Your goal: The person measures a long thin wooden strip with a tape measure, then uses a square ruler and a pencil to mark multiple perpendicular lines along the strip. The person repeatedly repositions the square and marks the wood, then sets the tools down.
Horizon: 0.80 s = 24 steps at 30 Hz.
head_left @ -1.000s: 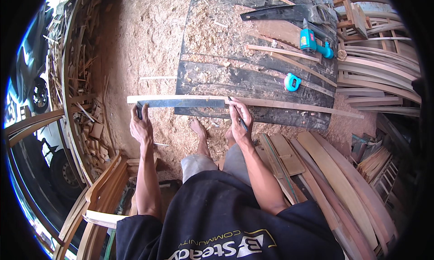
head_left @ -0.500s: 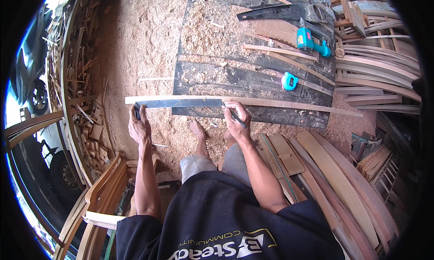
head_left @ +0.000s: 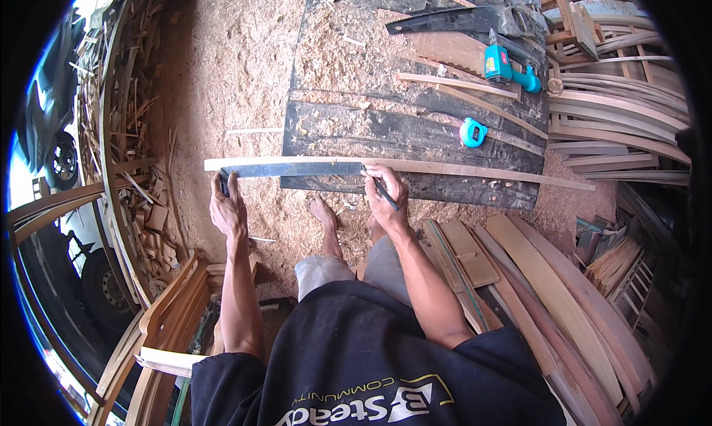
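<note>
Head cam's got the left hand (head_left: 228, 207) clamped on the left end of a try square (head_left: 297, 169) and the right hand (head_left: 389, 197) pinching a dark pencil (head_left: 384, 192) nearer its other end, with a long wooden strip (head_left: 460, 171) running left-to-right just past both.
</note>
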Motion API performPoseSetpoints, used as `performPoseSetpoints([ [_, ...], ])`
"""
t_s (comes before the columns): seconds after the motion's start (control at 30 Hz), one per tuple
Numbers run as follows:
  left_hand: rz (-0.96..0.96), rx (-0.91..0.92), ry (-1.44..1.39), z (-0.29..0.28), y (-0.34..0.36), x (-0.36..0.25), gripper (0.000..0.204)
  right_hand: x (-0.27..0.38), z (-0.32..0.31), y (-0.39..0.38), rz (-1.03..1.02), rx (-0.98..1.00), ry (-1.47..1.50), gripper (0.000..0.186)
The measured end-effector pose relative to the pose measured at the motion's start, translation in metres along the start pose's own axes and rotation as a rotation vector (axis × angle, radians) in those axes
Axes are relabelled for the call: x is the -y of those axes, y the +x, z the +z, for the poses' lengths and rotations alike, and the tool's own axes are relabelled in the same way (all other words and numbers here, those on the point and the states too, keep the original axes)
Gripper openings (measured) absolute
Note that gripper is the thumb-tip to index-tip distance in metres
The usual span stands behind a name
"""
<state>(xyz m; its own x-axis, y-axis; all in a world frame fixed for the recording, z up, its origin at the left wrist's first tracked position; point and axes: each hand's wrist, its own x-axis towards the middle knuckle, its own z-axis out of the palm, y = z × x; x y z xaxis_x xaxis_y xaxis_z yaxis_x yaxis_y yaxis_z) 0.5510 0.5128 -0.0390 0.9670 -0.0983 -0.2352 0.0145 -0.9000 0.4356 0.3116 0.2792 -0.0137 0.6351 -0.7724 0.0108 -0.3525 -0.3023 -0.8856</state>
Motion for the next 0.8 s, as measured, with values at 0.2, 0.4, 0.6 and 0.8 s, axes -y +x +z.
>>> performPoseSetpoints([
  [0.2,-0.003,0.008,0.007,0.002,0.001,0.003,0.073,0.006,-0.004,0.005,0.013,0.02,-0.037,0.01],
  [0.4,0.006,0.028,-0.021,-0.009,0.004,0.002,0.069,0.006,-0.012,-0.004,0.023,-0.015,0.005,0.013],
  [0.6,0.39,0.037,-0.032,-0.035,0.007,-0.033,0.049,0.0,-0.036,-0.034,-0.121,-0.114,-0.103,0.021],
  [0.8,1.058,0.288,0.132,0.017,0.025,-0.123,0.041,-0.01,-0.054,-0.06,-0.06,-0.04,-0.186,0.021],
])
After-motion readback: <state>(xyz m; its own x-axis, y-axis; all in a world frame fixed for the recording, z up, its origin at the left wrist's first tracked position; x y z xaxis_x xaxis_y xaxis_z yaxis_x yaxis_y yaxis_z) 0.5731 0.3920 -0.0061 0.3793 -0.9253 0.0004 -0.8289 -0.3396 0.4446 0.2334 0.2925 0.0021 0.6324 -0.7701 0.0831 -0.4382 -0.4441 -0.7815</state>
